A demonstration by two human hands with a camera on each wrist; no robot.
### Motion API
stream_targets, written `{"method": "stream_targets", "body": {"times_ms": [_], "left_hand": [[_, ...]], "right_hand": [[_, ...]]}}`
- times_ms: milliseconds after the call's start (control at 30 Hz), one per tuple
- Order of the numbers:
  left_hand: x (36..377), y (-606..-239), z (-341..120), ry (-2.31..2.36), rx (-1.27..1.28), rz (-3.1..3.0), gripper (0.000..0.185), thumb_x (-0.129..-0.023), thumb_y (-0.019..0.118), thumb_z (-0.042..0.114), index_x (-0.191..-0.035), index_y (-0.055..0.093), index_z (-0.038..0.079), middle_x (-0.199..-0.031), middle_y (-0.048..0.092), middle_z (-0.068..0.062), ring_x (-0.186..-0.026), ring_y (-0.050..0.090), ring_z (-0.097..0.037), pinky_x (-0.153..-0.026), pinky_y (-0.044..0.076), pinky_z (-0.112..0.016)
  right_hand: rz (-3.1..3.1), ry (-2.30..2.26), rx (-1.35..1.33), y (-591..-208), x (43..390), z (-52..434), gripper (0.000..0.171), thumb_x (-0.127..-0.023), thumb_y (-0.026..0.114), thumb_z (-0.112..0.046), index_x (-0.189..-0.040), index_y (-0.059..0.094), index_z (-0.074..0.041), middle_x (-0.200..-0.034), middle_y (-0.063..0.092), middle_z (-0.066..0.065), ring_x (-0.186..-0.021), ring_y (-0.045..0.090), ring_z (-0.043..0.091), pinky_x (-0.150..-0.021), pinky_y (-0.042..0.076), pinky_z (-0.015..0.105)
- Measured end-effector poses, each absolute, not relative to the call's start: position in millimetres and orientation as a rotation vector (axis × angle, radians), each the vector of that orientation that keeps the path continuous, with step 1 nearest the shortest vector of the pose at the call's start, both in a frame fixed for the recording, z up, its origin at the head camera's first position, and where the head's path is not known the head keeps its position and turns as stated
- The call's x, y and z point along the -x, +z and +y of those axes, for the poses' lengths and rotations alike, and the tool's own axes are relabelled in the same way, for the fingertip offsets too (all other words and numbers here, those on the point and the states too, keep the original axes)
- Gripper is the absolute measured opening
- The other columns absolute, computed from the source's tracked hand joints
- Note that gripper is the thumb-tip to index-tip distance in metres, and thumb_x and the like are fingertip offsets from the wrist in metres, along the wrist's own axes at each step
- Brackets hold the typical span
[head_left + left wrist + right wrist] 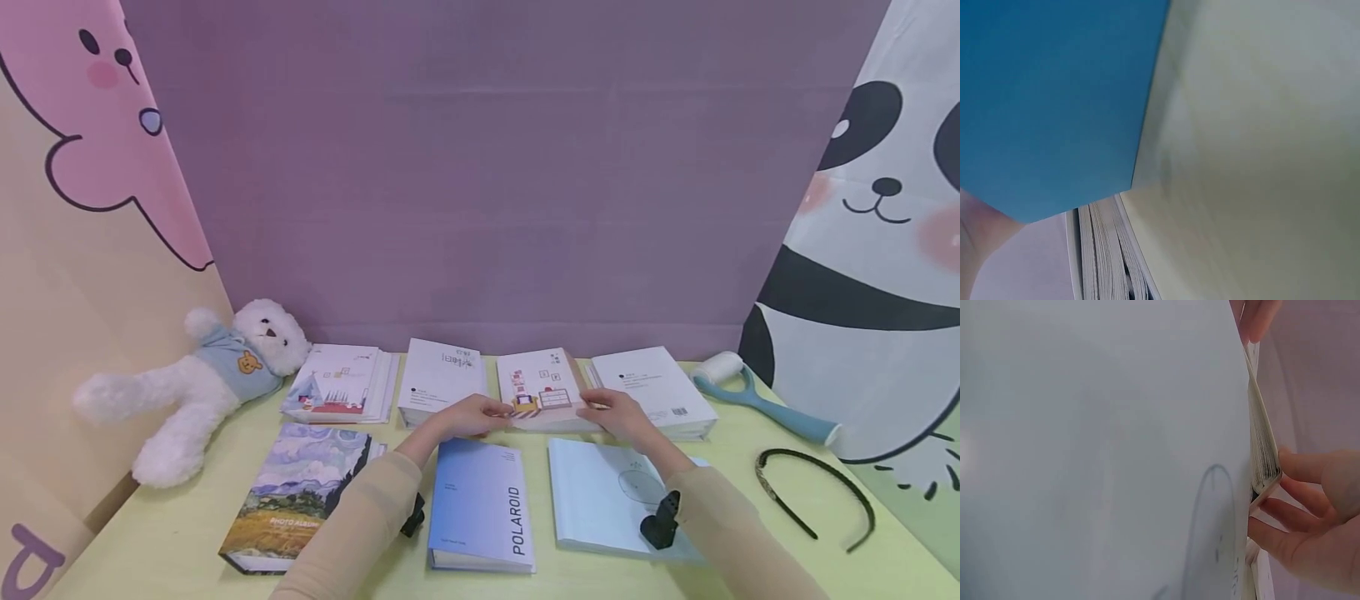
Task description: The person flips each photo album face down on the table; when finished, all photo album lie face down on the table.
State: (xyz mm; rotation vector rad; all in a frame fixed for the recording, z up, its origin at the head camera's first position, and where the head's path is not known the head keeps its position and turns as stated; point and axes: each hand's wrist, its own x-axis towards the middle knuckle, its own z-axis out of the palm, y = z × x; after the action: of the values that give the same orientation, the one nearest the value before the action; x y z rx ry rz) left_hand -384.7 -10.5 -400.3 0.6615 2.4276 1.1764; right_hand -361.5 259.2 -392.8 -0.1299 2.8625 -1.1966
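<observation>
Both hands, left hand (467, 417) and right hand (622, 417), are pinching a white illustrated paperback book (538, 390) by its edges, risking slipping if the fingers loosen.

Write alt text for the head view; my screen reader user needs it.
Two hands, left hand and right hand, grip opposite edges of a small illustrated book on a yellow-green table. Other books, a POLAROID album, a white teddy bear and a lint roller lie around it.

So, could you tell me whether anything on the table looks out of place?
Mostly tidy. Among the books, the teddy bear sprawls off the table's left edge against the wall, and a lint roller and a hairband lie on the right.
</observation>
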Motion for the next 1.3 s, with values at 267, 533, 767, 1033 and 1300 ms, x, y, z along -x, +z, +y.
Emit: {"method": "stream_targets", "body": {"times_ms": [267, 533, 767, 1033, 1300], "left_hand": [[384, -400, -8, 1.167, -0.648, 2.462, 0.037, -0.087, 0.053, 0.028, -0.122, 0.053, 0.015, -0.108, 0.058, 0.002, -0.066, 0.049, -0.018, -0.06, 0.041, -0.025], [383, -398, -6, 1.143, -0.64, 2.47, 0.038, -0.087, 0.052, 0.028, -0.123, 0.052, 0.016, -0.114, 0.057, 0.001, -0.074, 0.051, -0.017, -0.063, 0.042, -0.024], [384, -400, -7, 1.129, -0.655, 2.467, 0.039, -0.087, 0.053, 0.027, -0.124, 0.051, 0.014, -0.124, 0.053, -0.002, -0.087, 0.053, -0.015, -0.071, 0.043, -0.025], [389, -403, -12, 1.164, -0.672, 2.471, 0.038, -0.088, 0.049, 0.031, -0.124, 0.05, 0.018, -0.121, 0.053, 0.001, -0.08, 0.054, -0.014, -0.07, 0.044, -0.024], [387, -390, -34, 1.337, -0.695, 2.389, 0.038, -0.091, 0.046, 0.028, -0.124, 0.05, 0.01, -0.123, 0.052, -0.004, -0.104, 0.055, -0.016, -0.082, 0.048, -0.027]], "right_hand": [[2.865, -1.188, 0.157, -393, 362, 257, 0.051, -0.086, 0.054, -0.03, -0.128, 0.042, -0.003, -0.131, 0.042, 0.018, -0.121, 0.037, 0.036, -0.096, 0.036, 0.046], [2.891, -1.157, 0.165, -396, 368, 259, 0.051, -0.086, 0.054, -0.03, -0.128, 0.043, -0.003, -0.13, 0.043, 0.018, -0.12, 0.038, 0.036, -0.096, 0.036, 0.046], [2.877, -1.144, 0.106, -394, 366, 256, 0.049, -0.087, 0.053, -0.028, -0.129, 0.042, -0.005, -0.131, 0.042, 0.017, -0.12, 0.037, 0.036, -0.096, 0.035, 0.048], [2.931, -1.083, 0.18, -389, 364, 253, 0.047, -0.087, 0.054, -0.026, -0.126, 0.045, -0.001, -0.127, 0.045, 0.02, -0.116, 0.041, 0.036, -0.094, 0.037, 0.047], [3.07, -1.05, 0.206, -379, 369, 238, 0.035, -0.085, 0.055, -0.018, -0.116, 0.055, 0.0, -0.121, 0.051, 0.021, -0.112, 0.045, 0.038, -0.09, 0.04, 0.047]]}}
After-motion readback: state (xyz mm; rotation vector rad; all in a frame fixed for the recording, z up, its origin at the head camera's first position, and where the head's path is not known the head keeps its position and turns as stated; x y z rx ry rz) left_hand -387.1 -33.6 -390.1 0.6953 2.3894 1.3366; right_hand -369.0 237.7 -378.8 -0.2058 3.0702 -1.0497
